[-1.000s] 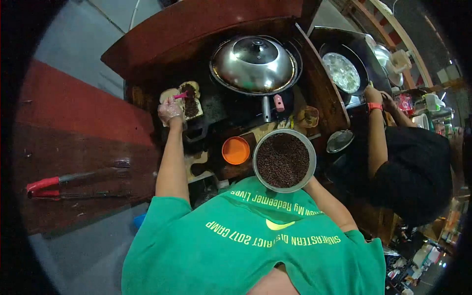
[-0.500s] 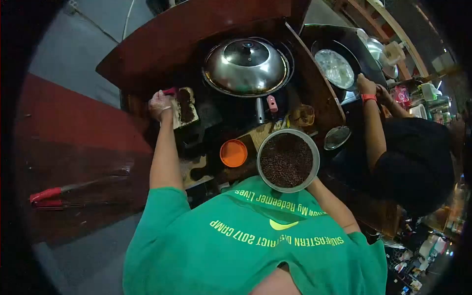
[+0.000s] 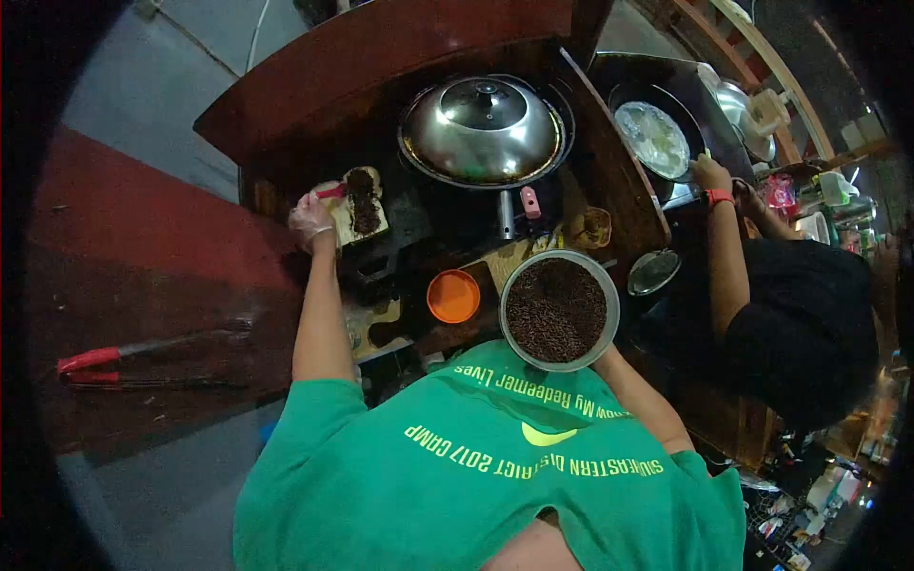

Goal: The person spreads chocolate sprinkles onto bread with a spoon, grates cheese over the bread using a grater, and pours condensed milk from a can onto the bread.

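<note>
My left hand (image 3: 310,223), in a clear plastic glove, is closed on a pink-red handled utensil (image 3: 331,191); its working end is too small to make out. It is at the left edge of a pale bread slab (image 3: 373,221). A dark band of chocolate sprinkles (image 3: 363,202) lies along the bread. On the right, a round bowl (image 3: 612,314) of chocolate sprinkles (image 3: 557,312) is held up in front of my shirt. My right hand is mostly hidden beneath this bowl, and only the wrist (image 3: 612,365) shows at its lower edge.
A domed metal lid (image 3: 457,138) covers a pan ahead. Nearby are an orange round lid (image 3: 453,296) and a strainer (image 3: 653,271). Red-handled tongs (image 3: 90,362) lie at left. Beyond a partition (image 3: 619,143), another person's hand (image 3: 712,174) is at a pan (image 3: 652,138).
My left hand and the utensil have shifted slightly toward me beside the bread. The bowl stays nearly in place. The other person's hand has moved a little at the pan.
</note>
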A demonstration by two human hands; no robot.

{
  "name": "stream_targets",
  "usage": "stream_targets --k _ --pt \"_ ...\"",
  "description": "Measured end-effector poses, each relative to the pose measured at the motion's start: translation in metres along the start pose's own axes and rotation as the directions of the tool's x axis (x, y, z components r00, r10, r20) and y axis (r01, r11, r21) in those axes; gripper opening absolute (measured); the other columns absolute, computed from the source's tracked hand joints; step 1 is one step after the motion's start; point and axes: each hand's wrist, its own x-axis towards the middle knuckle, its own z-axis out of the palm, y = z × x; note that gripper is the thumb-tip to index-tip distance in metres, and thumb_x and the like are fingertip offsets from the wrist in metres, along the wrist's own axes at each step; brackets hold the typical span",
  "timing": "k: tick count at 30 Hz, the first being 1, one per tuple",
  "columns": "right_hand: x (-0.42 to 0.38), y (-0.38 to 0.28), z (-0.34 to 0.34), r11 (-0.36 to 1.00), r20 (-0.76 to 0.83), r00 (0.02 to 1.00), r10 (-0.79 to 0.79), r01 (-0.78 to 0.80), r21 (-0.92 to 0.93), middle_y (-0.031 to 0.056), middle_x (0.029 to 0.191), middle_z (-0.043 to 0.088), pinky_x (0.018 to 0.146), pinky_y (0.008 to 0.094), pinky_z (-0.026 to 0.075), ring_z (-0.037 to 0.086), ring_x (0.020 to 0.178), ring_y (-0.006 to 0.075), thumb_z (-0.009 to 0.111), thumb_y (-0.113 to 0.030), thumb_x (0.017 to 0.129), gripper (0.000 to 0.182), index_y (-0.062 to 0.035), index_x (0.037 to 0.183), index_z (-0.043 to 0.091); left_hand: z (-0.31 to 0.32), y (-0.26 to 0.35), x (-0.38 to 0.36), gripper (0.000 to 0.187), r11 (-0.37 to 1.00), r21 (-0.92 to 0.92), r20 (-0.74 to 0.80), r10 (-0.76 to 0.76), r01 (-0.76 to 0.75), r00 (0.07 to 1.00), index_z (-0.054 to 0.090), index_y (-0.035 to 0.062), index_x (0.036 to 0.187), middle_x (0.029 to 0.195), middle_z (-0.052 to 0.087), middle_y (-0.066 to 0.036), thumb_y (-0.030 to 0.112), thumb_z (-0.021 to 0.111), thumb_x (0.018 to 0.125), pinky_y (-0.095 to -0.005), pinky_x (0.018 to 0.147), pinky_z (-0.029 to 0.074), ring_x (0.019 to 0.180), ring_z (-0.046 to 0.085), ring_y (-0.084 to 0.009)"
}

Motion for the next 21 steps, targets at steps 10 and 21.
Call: stream_targets --k 10,21 --pt "0.01 0.008 0.009 0.998 0.019 0.998 0.065 -0.064 -0.013 0.0164 0.129 0.06 0.101 0.0509 0.047 0.061 0.113 0.0331 0.052 -0.051 0.088 0.061 -0.0071 0.13 0.058 0.006 -0.024 -0.008 0.029 0.996 -0.045 -0.057 0.08 -0.083 0.995 0.075 0.0088 0.099 0.094 0.068 -0.021 0.033 0.063 0.089 -0.0466 0.075 0.053 0.086 0.066 -0.0363" --pt "0.024 0.024 0.026 0.993 0.063 0.991 0.12 -0.12 -0.005 0.0165 0.129 0.06 0.101 0.0509 0.047 0.061 0.113 0.0331 0.051 -0.051 0.088 0.061 -0.007 0.13 0.058 -0.086 0.043 -0.028 0.027 0.963 -0.022 -0.227 0.256 -0.267 0.94 0.073 0.0029 0.089 0.071 0.064 -0.014 0.027 0.062 0.094 -0.0383 0.06 0.048 0.064 0.061 -0.0273"
